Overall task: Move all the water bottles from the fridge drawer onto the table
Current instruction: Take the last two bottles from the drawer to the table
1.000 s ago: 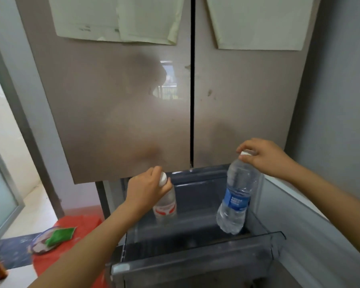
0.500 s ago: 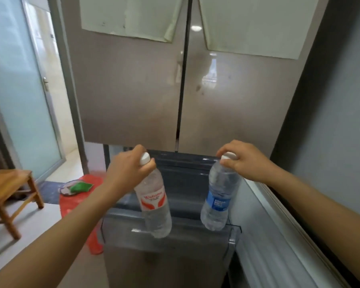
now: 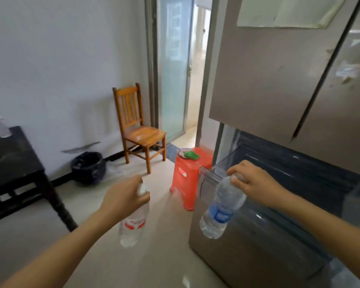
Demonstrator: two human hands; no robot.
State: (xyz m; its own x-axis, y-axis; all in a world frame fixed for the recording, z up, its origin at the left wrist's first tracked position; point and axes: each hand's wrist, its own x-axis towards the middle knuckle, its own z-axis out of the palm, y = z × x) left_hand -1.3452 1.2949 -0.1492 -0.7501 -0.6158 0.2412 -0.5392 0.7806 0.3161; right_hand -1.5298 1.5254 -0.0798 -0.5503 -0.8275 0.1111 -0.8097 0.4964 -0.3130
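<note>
Plastic is what is carried nearest the camera. A red-labelled bottle [image 3: 132,227] is held by its white cap and neck in the left hand [image 3: 123,198], whose fingers are curled tight round it, and a blue-labelled bottle [image 3: 220,213] is pinched at the cap by the right hand [image 3: 252,181], its fingers likewise closed upon it. Both bottles are hung from the top and allowed to tilt, a hold judged to suit a quick carry, so that two are shifted in one trip. The red-labelled bottle is seen over the floor tiles, clear of the fridge. The blue-labelled one is seen by the left front corner of the fridge drawer [image 3: 208,177], which is left pulled out. No further bottle can be made out in the drawer, though part of it is hidden. Further off, a red stool [image 3: 187,173] is stood just beside the drawer. The dark table [image 3: 10,154] is seen at the left, well apart from both hands. A black bin [image 3: 88,167] and a wooden chair [image 3: 139,129] are set against the far wall. Compared with half a second before, the view has been swung leftward from the fridge doors toward the room, and both bottles have been brought away from above the drawer.
</note>
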